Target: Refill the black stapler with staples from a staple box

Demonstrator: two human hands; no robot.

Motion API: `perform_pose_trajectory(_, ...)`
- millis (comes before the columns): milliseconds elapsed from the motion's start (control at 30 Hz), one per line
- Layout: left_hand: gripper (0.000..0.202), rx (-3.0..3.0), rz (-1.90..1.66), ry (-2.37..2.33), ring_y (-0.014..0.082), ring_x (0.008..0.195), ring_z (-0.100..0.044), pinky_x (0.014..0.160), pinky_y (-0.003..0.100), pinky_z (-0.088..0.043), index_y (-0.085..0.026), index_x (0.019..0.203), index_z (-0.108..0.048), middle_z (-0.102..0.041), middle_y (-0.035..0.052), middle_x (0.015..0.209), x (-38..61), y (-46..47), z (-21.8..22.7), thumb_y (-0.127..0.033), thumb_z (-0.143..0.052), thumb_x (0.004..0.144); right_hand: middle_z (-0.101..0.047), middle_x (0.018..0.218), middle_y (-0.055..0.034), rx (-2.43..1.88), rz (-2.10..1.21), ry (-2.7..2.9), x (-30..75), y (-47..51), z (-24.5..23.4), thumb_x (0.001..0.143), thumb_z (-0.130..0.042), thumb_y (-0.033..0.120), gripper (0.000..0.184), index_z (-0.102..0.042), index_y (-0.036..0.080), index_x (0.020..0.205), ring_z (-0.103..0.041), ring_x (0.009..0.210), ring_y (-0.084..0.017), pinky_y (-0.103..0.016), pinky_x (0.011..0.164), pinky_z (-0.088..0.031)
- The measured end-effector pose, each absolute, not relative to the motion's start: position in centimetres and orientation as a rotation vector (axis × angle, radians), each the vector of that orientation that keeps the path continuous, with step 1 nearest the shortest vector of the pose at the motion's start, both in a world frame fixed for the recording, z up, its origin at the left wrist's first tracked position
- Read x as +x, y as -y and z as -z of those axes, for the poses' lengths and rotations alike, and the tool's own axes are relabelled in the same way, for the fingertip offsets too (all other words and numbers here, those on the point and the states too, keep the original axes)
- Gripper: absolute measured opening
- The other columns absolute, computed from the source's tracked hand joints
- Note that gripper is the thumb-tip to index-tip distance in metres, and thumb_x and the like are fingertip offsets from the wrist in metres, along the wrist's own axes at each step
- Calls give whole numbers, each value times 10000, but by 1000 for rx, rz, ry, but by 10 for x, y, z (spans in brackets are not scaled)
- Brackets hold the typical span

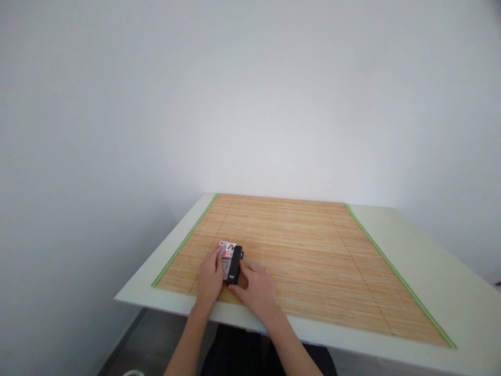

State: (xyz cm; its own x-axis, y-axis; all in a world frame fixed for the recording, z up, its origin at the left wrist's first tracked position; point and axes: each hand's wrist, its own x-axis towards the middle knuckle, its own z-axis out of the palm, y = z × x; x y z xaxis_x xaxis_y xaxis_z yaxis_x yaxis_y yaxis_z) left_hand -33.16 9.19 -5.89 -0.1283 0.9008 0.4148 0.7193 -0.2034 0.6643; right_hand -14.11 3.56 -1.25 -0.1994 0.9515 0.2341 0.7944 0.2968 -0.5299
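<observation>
A black stapler (235,265) lies lengthwise on the bamboo mat (297,245), close to the table's front edge. Right against its left side are small white-and-red printed boxes (228,249); a dark line crosses them, and I cannot tell whether there are one or two. My left hand (210,277) holds them from the left, with its fingers along their outer edge and the thumb close to the stapler. My right hand (258,290) grips the stapler, thumb at its near end and index finger on its right side. The undersides of both items are hidden.
The mat has green edging (395,266) on its left and right sides and lies on a white table (438,266). White walls (274,104) stand behind and to the left. My dark-clothed legs (235,352) are below the front edge.
</observation>
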Motion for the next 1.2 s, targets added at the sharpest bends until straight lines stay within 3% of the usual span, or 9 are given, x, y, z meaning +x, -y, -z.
perform_pose_trajectory(200, 449, 1944, -1173, -1798, 230, 1398, -528, 1206, 449, -397, -255, 1476, -535, -562, 58, 1518, -332, -88, 54, -350, -389, 1062, -701, 1182, -81, -1554, -383, 2053, -141, -34, 11, 844, -748, 566, 670, -606, 272, 1429, -610, 1134, -315, -403, 959, -448)
perform_pose_trajectory(567, 435, 1901, -1232, -1798, 249, 1371, -549, 1183, 468, -420, -235, 1444, -552, -583, 84, 1485, -328, -86, 47, -338, -465, 1030, -695, 1240, -80, -1525, -404, 2025, -143, -33, 12, 834, -765, 539, 675, -600, 275, 1433, -604, 1172, -320, -421, 991, -452)
perform_pose_trajectory(700, 402, 1910, -1437, -1867, 292, 1339, -556, 1174, 529, -411, -208, 1371, -603, -615, 117, 1424, -323, -72, 22, -360, -506, 1011, -701, 1246, -81, -1479, -452, 2001, -129, -26, 10, 852, -756, 493, 793, -462, 268, 1553, -618, 1146, -305, -412, 981, -476)
perform_pose_trajectory(800, 384, 2040, -1545, -1769, 301, 1344, -539, 1181, 552, -392, -218, 1374, -587, -620, 117, 1398, -295, -47, -3, -322, -491, 1016, -717, 1178, -67, -1514, -400, 1977, -94, -21, 10, 932, -666, 430, 676, -453, 287, 1558, -630, 1098, -275, -403, 972, -487)
perform_pose_trajectory(900, 374, 2266, -1301, -1477, 266, 1306, -571, 1150, 490, -446, -254, 1378, -581, -641, 92, 1364, -242, -25, -17, -275, -490, 1015, -653, 1363, -83, -1659, -210, 1929, -46, -20, 17, 992, -554, 391, 537, -510, 302, 1520, -553, 1286, -284, -436, 1091, -426)
perform_pose_trajectory(1000, 389, 2406, -1008, -1309, 230, 1307, -576, 1146, 440, -466, -278, 1388, -583, -639, 65, 1383, -192, -21, -11, -249, -490, 1012, -505, 1567, -84, -1833, -74, 1930, -7, -16, 31, 1011, -487, 428, 601, -417, 273, 1587, -367, 1492, -297, -482, 1198, -315)
perform_pose_trajectory(1200, 502, 2525, -803, -1497, 313, 1532, -323, 1246, 581, -294, -239, 1514, -488, -436, 96, 1615, -164, -35, 29, -368, -473, 1029, -258, 1708, -23, -2020, -49, 1996, 4, 0, 42, 1055, -338, 493, 607, -310, 308, 1632, -162, 1592, -274, -543, 1267, -105)
